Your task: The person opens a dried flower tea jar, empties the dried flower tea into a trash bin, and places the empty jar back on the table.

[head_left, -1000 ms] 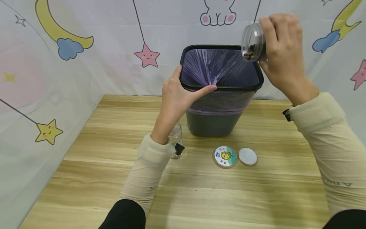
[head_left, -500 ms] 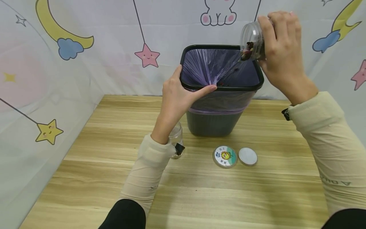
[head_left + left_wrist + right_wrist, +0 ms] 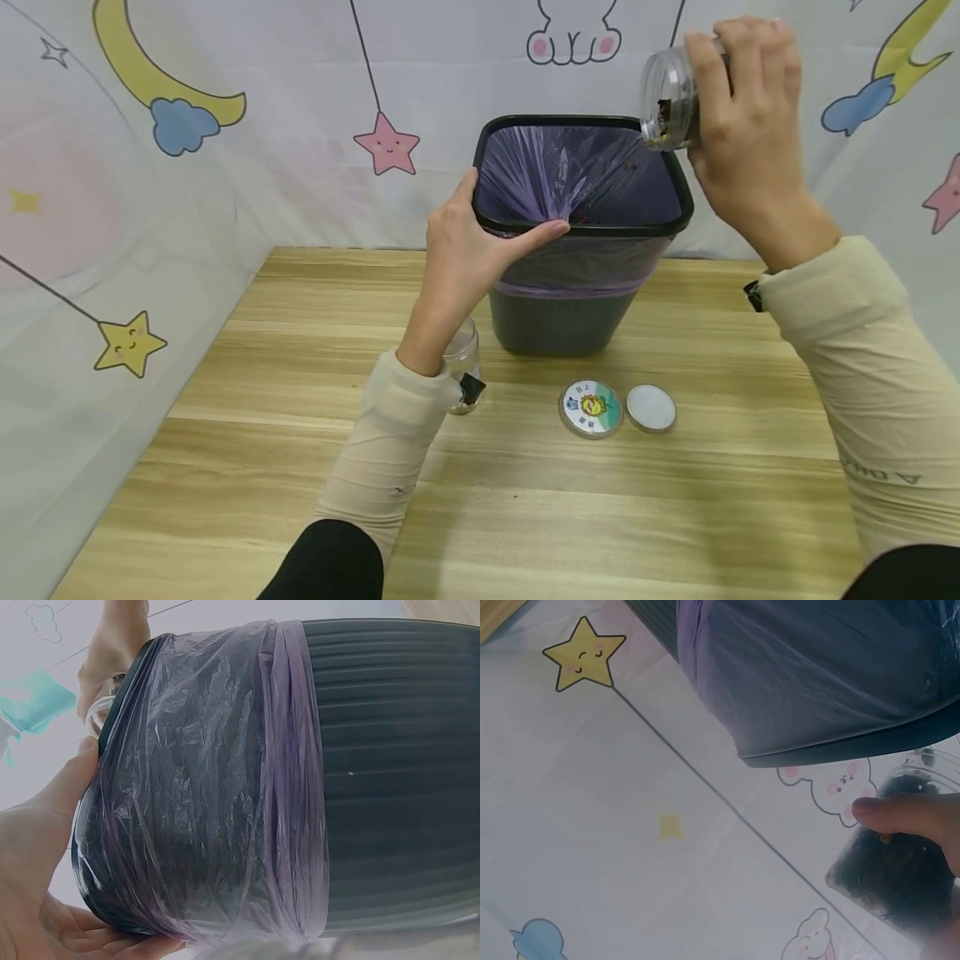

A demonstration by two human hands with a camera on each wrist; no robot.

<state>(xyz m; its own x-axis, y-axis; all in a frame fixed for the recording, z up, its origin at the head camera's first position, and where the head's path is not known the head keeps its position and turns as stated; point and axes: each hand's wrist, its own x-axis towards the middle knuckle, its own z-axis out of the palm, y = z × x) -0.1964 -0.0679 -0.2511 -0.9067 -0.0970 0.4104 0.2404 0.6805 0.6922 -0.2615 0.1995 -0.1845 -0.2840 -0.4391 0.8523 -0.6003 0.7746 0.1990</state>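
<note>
In the head view a dark trash bin (image 3: 562, 321) with a black rim stands on the table, lined with a purple bag (image 3: 525, 171) folded over its outside. My left hand (image 3: 468, 250) grips the bin's near left corner, thumb along the front rim and fingers at the left side. Above the right rim, my right hand (image 3: 750, 125) holds a clear plastic jar (image 3: 667, 100) tipped sideways, its mouth facing left over the bin. Dark dried bits lie inside the jar, and the right wrist view shows its body (image 3: 889, 862) well filled with them. Small specks cling to the liner.
A second clear jar (image 3: 463, 354) stands on the wooden table (image 3: 300, 400), partly behind my left wrist. Two round lids lie in front of the bin: one with a sunflower picture (image 3: 591, 408), one plain white (image 3: 651, 408). A printed white cloth (image 3: 300, 125) hangs behind.
My right hand has lifted the jar slightly and shifted it right. Bits that gathered at the jar's mouth half a second ago now show less there. My left hand stays on the bin.
</note>
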